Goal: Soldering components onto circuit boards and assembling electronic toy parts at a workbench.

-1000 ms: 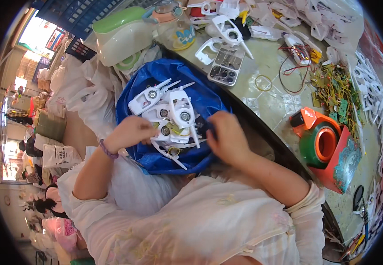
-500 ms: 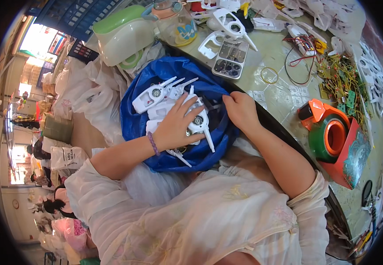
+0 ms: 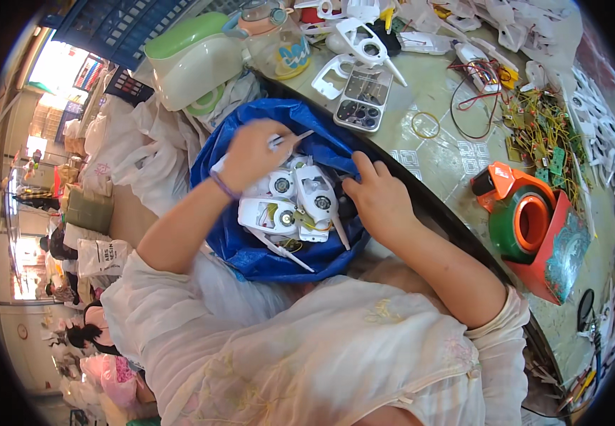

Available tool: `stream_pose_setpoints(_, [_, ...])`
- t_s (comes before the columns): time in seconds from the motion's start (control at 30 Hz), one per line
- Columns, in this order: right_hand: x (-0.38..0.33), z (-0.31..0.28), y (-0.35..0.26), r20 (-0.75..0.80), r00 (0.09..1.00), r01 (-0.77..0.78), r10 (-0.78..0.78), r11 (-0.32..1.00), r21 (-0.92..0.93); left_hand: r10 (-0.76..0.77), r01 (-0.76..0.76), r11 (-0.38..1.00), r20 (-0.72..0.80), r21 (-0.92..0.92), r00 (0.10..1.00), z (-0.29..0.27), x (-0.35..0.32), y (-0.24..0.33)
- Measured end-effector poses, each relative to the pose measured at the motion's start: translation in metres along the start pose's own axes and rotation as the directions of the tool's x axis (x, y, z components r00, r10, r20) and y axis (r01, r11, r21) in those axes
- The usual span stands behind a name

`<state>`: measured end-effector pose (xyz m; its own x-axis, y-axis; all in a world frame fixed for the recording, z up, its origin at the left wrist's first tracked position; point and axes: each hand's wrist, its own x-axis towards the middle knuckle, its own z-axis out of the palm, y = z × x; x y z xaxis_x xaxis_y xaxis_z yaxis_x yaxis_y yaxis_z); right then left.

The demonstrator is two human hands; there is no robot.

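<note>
A blue bag [image 3: 247, 263], its mouth wide, holds several white plastic housings [image 3: 314, 199] with round dark centres and long thin prongs. Yellow wires and small green boards show inside some of them. My left hand [image 3: 254, 160], with a purple bead bracelet at the wrist, is over the upper left of the pile. It is smeared by motion, and a white prong sticks out beyond its fingers; whether it grips the part is unclear. At the bag's right edge, my right hand [image 3: 385, 202] has its fingers bent on the blue rim.
Along the dark table edge lies a phone [image 3: 364, 99]. Behind are a clear bottle [image 3: 277, 53] and a green-and-white container [image 3: 194, 60]. An orange tape dispenser [image 3: 527, 220] and wired circuit boards [image 3: 552, 142] lie at right. White plastic bags [image 3: 133, 149] hang at left.
My left hand has moved up and left across the pile, uncovering housings in the middle. My right hand has shifted slightly down along the bag's rim.
</note>
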<state>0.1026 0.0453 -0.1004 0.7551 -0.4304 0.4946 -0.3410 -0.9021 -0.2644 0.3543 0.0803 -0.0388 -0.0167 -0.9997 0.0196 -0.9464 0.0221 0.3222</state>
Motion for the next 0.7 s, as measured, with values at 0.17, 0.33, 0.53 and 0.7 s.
stream_pose_setpoints(0.17, [0.004, 0.012, -0.005, 0.317, 0.894, -0.359, 0.316, 0.929, 0.086, -0.164, 0.234, 0.942, -0.277, 0.242, 0.947, -0.01, 0.015, -0.103])
stream_pose_setpoints(0.33, [-0.001, 0.032, -0.012, 0.487, 0.834, -0.462, 0.258, 0.81, 0.362, -0.37, 0.375, 0.892, -0.07, 0.251, 0.926, -0.016, -0.008, -0.129])
stream_pose_setpoints(0.53, [0.027, 0.014, -0.019, 0.465, 0.83, -0.459, 0.306, 0.85, 0.258, -0.471, 0.465, 0.681, -0.148, 0.566, 0.87, -0.091, -0.066, -0.087])
stream_pose_setpoints(0.7, [0.025, 0.024, -0.005, 0.35, 0.874, -0.419, 0.338, 0.889, 0.187, -0.432, 0.421, 0.685, -0.134, 0.594, 0.892, -0.118, -0.059, -0.071])
